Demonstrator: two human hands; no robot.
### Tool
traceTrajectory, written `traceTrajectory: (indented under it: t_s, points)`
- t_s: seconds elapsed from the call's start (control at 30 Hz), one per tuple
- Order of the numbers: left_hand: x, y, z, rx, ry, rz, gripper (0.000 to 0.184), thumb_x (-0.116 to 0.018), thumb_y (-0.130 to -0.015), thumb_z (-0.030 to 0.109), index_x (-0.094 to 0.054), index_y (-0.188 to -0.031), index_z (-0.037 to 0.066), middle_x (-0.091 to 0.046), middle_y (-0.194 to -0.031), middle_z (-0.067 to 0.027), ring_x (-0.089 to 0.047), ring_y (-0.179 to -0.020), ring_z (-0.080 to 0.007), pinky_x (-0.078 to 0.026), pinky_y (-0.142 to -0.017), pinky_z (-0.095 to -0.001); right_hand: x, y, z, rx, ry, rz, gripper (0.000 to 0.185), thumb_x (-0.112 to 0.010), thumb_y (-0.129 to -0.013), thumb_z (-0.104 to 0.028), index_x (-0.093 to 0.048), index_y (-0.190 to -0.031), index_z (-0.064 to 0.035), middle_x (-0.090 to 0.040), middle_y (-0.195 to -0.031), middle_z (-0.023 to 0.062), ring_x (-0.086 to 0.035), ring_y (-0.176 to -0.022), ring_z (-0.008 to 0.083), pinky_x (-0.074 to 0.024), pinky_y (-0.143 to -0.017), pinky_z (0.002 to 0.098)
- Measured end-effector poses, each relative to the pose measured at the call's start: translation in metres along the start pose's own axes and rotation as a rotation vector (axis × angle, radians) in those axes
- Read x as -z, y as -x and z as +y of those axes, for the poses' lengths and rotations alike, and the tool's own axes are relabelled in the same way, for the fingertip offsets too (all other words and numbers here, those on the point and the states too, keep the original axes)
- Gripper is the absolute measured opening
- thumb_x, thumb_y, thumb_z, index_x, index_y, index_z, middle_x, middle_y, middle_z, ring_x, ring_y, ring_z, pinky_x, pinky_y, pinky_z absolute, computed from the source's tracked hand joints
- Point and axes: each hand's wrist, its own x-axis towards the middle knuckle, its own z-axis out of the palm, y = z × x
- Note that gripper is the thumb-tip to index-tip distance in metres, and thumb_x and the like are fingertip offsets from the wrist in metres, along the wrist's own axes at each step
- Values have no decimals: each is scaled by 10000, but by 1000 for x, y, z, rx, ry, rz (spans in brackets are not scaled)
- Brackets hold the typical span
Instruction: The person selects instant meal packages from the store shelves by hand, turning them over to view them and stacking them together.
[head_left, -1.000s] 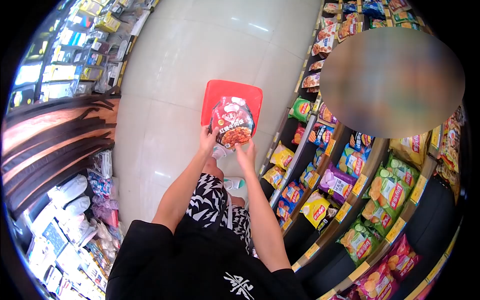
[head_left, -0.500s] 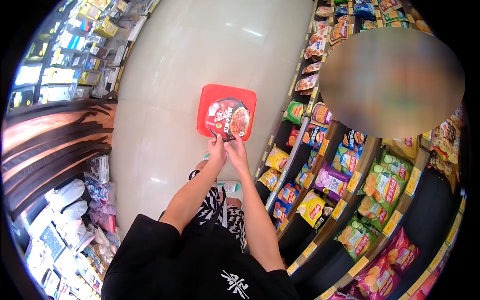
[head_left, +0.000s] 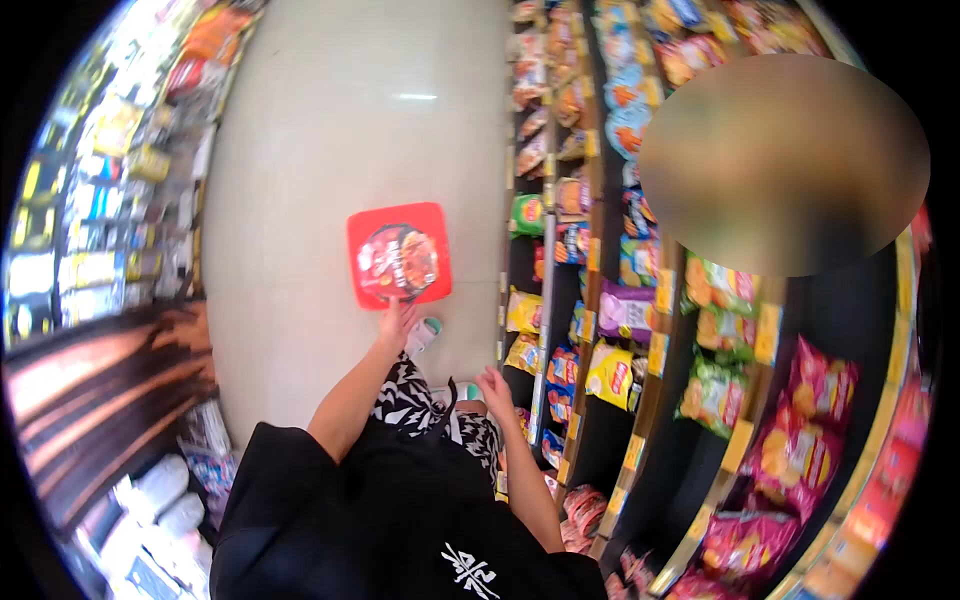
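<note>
pale aisle floor [head_left: 310, 150] below; red tub [head_left: 400, 256] at twelve o'clock from left hand [head_left: 395, 320], near edge gripped by its fingers, judged lifted, not set down; right hand [head_left: 493, 387] at tub's five o'clock, empty, fingers loosely spread.

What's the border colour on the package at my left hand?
The package's border is red; see the head view.

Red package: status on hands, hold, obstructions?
Left hand holding red package by its near edge. Right hand off it, nothing visible in grip. Shelved chip bags off to the right; none blocking.
</note>
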Motion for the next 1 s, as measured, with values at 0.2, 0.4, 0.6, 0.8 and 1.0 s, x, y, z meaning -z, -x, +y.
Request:
traceTrajectory:
  t_s: [0.2, 0.4, 0.6, 0.8, 1.0]
  points:
    - [-21, 22, -7, 202, -775, -227, 512, -482, -907, 461, -437, -1214, 54, -568, -1104, -106, -533, -1016, -230, -439, -857, -401, 29, 54, 160, -226, -259, 508, 426, -595, -846, -282, -501, -1206, -74, -581, -897, 13, -544, -787, 117, -444, -656, 244]
    - [-61, 42, -16, 230, -1235, -570, 464, -501, -903, 447, -449, -1175, 75, -595, -1101, -125, -549, -1039, -257, -440, -860, -435, -27, 118, 204, -605, -369, 632, 452, -593, -797, -369, -587, -1114, -48, -658, -921, 158, -624, -840, 234, -482, -764, 342]
    - [-71, 39, -29, 301, -1380, -588, 524, -511, -896, 446, -409, -1227, 53, -575, -1142, -137, -517, -1088, -279, -406, -901, -446, -60, 149, 199, -605, -489, 850, 402, -549, -811, -372, -652, -1032, -52, -666, -911, 136, -622, -854, 204, -481, -781, 314]
    - [-80, 31, -56, 293, -1593, -686, 455, -506, -897, 437, -509, -1106, 33, -593, -1116, -119, -536, -1056, -231, -440, -834, -372, -70, 161, 207, -766, -610, 998, 396, -567, -778, -402, -667, -985, -79, -659, -964, 169, -624, -926, 317, -482, -840, 385]
    - [-103, 80, -86, 195, -1634, -727, 447, -525, -897, 389, -501, -1121, 3, -605, -1086, -114, -554, -1025, -221, -449, -814, -370, -52, 172, 216, -721, -575, 939, 412, -588, -789, -360, -623, -1078, -67, -648, -996, 188, -636, -923, 298, -499, -809, 357]
